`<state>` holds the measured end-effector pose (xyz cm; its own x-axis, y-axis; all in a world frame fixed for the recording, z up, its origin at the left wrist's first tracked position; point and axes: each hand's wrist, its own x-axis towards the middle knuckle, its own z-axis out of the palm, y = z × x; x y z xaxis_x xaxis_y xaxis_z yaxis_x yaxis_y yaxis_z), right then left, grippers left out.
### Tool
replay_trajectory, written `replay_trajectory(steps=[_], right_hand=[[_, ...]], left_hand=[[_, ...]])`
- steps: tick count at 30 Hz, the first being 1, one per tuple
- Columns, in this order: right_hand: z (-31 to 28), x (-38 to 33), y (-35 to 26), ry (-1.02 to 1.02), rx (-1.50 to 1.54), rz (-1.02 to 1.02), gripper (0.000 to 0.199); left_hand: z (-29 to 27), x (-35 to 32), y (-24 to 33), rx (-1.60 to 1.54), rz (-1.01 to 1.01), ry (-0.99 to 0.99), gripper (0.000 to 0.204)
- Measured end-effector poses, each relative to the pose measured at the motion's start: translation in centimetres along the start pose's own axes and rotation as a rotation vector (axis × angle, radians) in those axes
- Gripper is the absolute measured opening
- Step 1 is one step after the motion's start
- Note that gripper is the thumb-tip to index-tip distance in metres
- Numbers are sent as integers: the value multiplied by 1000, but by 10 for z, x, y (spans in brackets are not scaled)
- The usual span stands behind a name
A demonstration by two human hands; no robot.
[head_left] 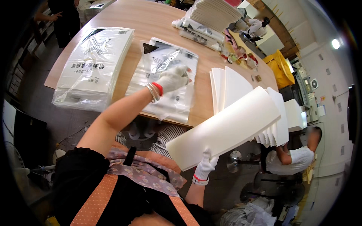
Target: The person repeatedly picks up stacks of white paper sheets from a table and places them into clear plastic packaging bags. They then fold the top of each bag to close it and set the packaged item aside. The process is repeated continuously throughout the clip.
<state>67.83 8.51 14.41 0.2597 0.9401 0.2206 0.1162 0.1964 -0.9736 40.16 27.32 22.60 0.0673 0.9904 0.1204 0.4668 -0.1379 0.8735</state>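
Note:
My right hand [206,164], in a white knit glove, grips a thick stack of white paper sheets [230,126] by its lower edge. The stack is tilted, its far end over the table's right front edge. My left hand [173,78], gloved with a red cuff, rests over a pile of clear printed plastic bags [166,101]. Its fingers are curled, and whatever may be between them is hidden. Left of it lies a thick pile of filled, clear-wrapped packs [88,71]. More white sheets [232,88] stand fanned at the table's right, partly behind the held stack.
The wooden table [139,17] has a curved edge. At its back stands a tall stack of paper [213,15] on wrapped packs [200,35]. Small items, including a tape roll [258,78], lie at the right. A seated person [292,156] is nearby; another person [64,19] stands far left.

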Motion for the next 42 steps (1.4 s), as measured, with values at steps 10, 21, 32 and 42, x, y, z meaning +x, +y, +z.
replay_trajectory(steps=[10,21,32,42], right_hand=[[-28,-9,-6,-109,-736,-179,8],[-26,-20,-23,-9,-481,-38,20],[-23,-7,9,-361,-1041,-188,31],[-27,2,-18,-343,-959,-374,28]], left_hand=[[-10,23,-28,19,7,189,45],[35,9,-12,-58,92,107,16],[5,38,-49,-727,-76,-249,24],[-11,26,-28,-736,-116,-256,34]])
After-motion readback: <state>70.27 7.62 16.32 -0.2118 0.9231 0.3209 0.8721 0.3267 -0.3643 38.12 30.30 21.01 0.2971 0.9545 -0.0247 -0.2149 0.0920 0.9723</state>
